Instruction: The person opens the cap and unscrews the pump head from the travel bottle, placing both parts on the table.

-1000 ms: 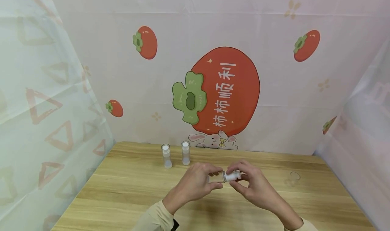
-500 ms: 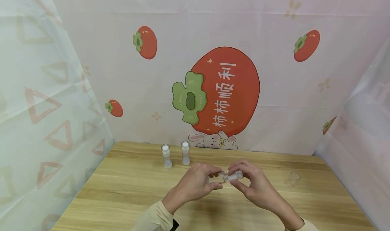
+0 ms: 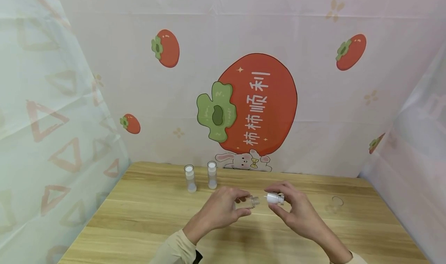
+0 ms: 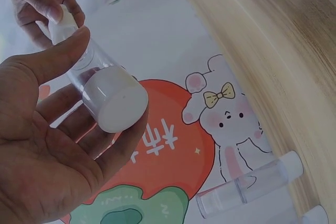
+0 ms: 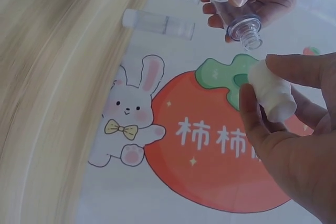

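Observation:
My left hand [image 3: 224, 206] grips a clear bottle [image 3: 247, 203] lying on its side, its threaded neck turned toward the right hand. The left wrist view shows the bottle's white base [image 4: 122, 103] facing the camera, fingers and thumb around the body. My right hand [image 3: 292, 206] pinches a white pump head [image 3: 274, 198] between thumb and fingers, apart from the bottle. A small gap separates the pump head from the bare glassy neck [image 5: 251, 38] in the right wrist view. Both hands are held over the wooden table [image 3: 139, 225].
Two clear bottles with white tops, a left one [image 3: 190, 179] and a right one [image 3: 212, 175], stand upright at the table's back. A small transparent ring-shaped piece [image 3: 337, 201] lies on the right. A printed cloth [image 3: 313, 140] hangs right behind the table.
The pump head was at the bottle's neck; now my right hand has drawn it off to the right, baring the threaded neck. My left hand has shifted slightly left with the bottle.

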Tool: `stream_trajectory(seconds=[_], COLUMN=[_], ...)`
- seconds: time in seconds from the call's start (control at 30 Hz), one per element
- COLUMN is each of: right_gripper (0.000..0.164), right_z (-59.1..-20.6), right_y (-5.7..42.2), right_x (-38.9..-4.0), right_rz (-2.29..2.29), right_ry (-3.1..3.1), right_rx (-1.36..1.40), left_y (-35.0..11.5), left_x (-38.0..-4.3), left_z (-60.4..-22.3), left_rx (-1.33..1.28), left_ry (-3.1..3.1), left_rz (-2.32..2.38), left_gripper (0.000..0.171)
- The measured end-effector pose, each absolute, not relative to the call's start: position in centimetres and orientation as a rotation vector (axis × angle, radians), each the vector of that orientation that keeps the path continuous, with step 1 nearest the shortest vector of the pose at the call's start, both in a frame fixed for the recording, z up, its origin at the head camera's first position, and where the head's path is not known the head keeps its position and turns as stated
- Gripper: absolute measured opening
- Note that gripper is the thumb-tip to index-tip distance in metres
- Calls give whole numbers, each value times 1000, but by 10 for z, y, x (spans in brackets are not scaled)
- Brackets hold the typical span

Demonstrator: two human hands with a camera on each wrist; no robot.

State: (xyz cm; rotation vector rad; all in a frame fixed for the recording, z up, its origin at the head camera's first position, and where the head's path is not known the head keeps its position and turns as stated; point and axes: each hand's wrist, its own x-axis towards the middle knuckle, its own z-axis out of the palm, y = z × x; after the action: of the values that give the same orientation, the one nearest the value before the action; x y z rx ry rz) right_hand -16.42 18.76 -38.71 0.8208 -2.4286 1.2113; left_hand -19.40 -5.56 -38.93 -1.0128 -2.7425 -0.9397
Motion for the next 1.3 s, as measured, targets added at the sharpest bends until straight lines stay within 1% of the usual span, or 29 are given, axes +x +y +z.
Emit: stream_trajectory(seconds=[0.23, 0.6, 1.0, 1.1, 1.3], right_gripper=[41, 38, 48, 45, 33], right_z=[-388, -400, -410, -414, -426], right_y=[194, 212, 236, 243, 261], right_x=[-166, -174, -186, -189, -197], right_rz=[1208, 1092, 1097, 1093, 1071], right_ry=[-2402, -2452, -2608, -2672, -2737], right_rx=[791, 644, 490, 449, 381], left_y=[-58, -58, -59, -59, -59], left_x=[-195, -194, -194, -194, -194], left_z=[-390, -390, -389, -389, -389], left_rx=[-1002, -992, -995, -991, -988], left_ry=[-2726, -2719, -2712, -2710, -2709], left_rz=[-957, -983, -981, -978, -972], left_gripper=[30, 28, 28, 28, 28])
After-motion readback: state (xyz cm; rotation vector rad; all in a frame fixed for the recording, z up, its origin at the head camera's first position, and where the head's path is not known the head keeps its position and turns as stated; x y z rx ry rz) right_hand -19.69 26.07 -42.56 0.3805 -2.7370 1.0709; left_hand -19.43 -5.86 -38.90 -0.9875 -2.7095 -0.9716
